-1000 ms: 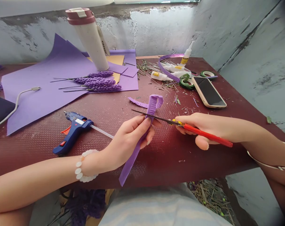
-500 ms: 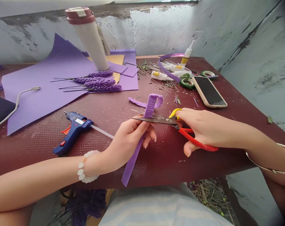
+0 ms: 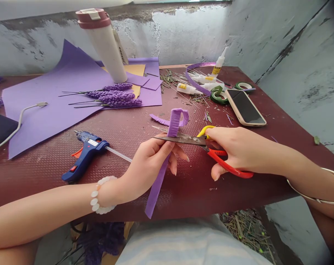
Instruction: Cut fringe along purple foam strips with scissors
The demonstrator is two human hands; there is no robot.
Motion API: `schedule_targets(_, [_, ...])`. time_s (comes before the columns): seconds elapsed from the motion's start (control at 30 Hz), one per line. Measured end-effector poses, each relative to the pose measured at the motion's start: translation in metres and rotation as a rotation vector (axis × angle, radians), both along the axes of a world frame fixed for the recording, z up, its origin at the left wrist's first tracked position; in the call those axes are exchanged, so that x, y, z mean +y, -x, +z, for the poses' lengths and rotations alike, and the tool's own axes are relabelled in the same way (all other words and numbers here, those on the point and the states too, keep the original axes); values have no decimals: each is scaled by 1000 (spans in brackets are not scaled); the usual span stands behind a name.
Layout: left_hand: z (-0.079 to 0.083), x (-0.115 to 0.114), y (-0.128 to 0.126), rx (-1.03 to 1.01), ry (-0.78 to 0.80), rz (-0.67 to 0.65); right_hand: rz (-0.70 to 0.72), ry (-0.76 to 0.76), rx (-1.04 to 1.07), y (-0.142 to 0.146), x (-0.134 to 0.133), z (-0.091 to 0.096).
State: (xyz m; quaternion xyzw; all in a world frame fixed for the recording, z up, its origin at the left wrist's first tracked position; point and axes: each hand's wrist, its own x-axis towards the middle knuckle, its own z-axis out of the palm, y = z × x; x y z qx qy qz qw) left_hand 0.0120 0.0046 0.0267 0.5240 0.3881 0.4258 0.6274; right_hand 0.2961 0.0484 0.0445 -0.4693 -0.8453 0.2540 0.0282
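Note:
Between the thumb and fingers of my left hand [image 3: 153, 158] is a long purple strip [image 3: 174, 123], fringed with short cuts on its upper part. That part curls over at the top, while a plain tail hangs below the hand. My right hand [image 3: 233, 149] grips scissors [image 3: 224, 162] with one red and one yellow handle. Their dark blades are slightly apart and lie across the strip just above my left thumb. Left of the hands, a blue glue gun [image 3: 85, 154] with a clear glue stick lies on its side.
A purple sheet [image 3: 45, 103] covers the left of the dark red table [image 3: 123, 129]. On it lie purple flower stems [image 3: 114, 96], with a white tumbler [image 3: 106, 51] behind. Small glue bottles [image 3: 187, 88], green tape [image 3: 219, 95] and a phone [image 3: 245, 107] lie back right.
The scissor blades have spread a little and shifted slightly left along with my right hand. The strip tilts a bit differently, and my left hand's free fingers have stretched out further.

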Motion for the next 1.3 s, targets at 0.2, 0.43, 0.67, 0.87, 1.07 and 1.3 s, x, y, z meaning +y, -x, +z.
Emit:
schedule_targets(0.2, [-2,1,0,48,6,-23,-31,17,10,1,0,0])
schedule_targets(0.43, [-1,0,-3,12,45,4,-4,40,73,-3,-2,0])
schedule_targets(0.67, [-1,-3,-1,-119,86,-61,61,344,126,-11,5,10])
schedule_targets(0.87, [2,-5,2,-155,117,-144,125,505,213,-22,13,6])
schedule_targets(1.07, [7,-5,3,-116,111,-173,50,544,105,-13,2,21])
schedule_targets(1.3, [4,-3,3,-118,146,-170,15,565,140,-6,0,23])
